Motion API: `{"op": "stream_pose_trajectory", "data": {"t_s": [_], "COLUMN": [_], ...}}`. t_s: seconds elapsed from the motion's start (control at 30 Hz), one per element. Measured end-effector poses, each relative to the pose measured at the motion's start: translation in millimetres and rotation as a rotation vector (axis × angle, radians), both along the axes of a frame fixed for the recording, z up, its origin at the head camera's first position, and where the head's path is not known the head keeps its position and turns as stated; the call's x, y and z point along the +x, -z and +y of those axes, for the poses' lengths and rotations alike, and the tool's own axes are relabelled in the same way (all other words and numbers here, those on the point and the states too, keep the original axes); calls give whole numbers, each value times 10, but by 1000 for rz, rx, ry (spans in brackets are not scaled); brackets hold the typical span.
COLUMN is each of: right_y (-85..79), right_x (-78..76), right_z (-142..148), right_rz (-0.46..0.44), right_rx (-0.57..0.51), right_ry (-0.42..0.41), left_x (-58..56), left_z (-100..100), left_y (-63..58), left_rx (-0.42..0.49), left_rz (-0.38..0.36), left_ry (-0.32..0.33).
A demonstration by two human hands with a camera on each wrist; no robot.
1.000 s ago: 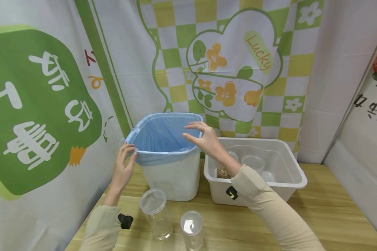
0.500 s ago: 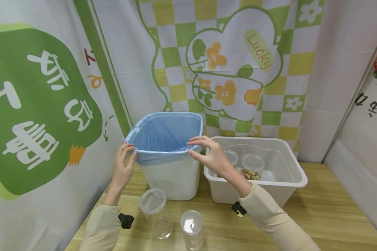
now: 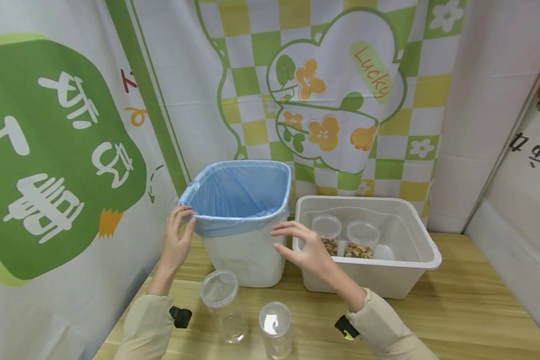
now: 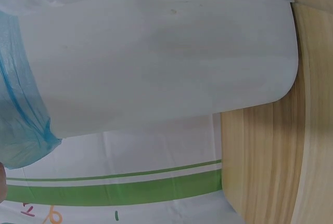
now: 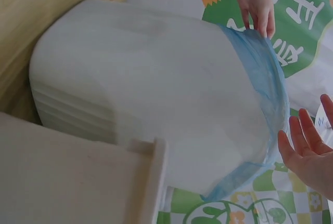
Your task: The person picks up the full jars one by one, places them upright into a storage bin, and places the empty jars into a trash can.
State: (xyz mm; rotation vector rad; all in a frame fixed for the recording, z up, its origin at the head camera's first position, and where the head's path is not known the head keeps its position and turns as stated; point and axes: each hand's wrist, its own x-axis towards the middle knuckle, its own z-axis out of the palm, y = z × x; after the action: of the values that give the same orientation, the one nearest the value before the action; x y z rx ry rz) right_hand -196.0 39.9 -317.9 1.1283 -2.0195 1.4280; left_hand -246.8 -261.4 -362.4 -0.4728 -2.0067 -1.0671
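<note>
A white trash bin [image 3: 247, 257] stands on the table, lined with a blue garbage bag [image 3: 234, 192] whose edge is folded down over the rim. My left hand [image 3: 177, 235] holds the lined rim at its front left corner, fingers over the top and thumb on the outer side. In the left wrist view the bag [image 4: 23, 104] hangs loosely over the bin wall. My right hand [image 3: 306, 250] is at the bin's front right, apart from the rim, fingers spread and holding nothing. The right wrist view shows that hand [image 5: 312, 154] with its palm facing the bag edge [image 5: 270, 99].
Right of the bin stands a light grey tub [image 3: 405, 240]. Inside are two clear jars with nuts, one jar [image 3: 326, 227] beside another jar [image 3: 362, 234]. Near the front of the wooden table [image 3: 472, 300] stand a taller clear jar [image 3: 225, 305] and a smaller lidded jar [image 3: 275, 325].
My right hand has come from over the bin's opening, past the front right rim, down and away to the outside. My left hand has stayed at the rim.
</note>
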Motion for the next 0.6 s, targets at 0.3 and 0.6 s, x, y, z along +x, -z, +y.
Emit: {"op": "stream_pose_trajectory", "data": {"t_s": [0.3,0.6], "right_y": [275,528], "right_x": [195,304], "right_z": [-2,7], "right_rz": [-194,-227], "right_rx": [101,155], "right_ry": [-43,-71], "left_x": [20,-3], "left_z": [16,8], "left_y": [-42,-7], "left_rx": [7,-4], "left_rz": [-7,-16], "left_ry": [-4,-16]}}
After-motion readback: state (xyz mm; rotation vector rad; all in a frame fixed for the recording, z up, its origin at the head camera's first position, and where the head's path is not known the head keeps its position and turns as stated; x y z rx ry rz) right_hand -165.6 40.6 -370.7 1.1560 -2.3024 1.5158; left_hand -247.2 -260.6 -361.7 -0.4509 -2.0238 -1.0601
